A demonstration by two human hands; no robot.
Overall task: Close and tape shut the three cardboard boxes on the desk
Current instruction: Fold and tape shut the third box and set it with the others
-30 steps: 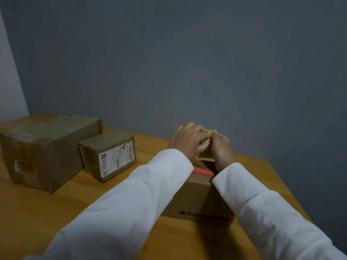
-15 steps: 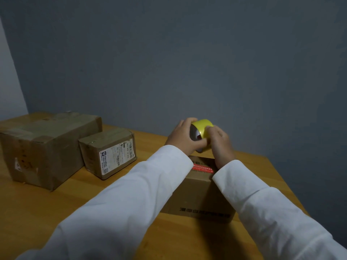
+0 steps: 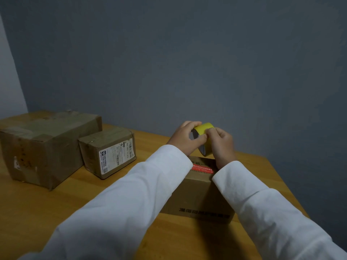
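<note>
A yellow tape roll [image 3: 204, 127] is held upright above the far edge of the nearest cardboard box [image 3: 199, 194], which carries a red label on top. My left hand [image 3: 185, 137] grips the roll from the left side. My right hand [image 3: 221, 142] pinches the roll's outer face with thumb and fingers. My arms hide most of this box's top. Two more cardboard boxes stand at the left: a large one [image 3: 43, 147] and a smaller one with a white shipping label [image 3: 108, 151], both with closed tops.
The wooden desk [image 3: 47, 212] ends at its right edge near my right sleeve. A grey wall [image 3: 187, 62] rises just behind the desk. Bare desk surface lies in front of the two left boxes.
Both hands lifted the tape roll off the box top and turned it upright. My right fingers shifted onto the roll's outer face.
</note>
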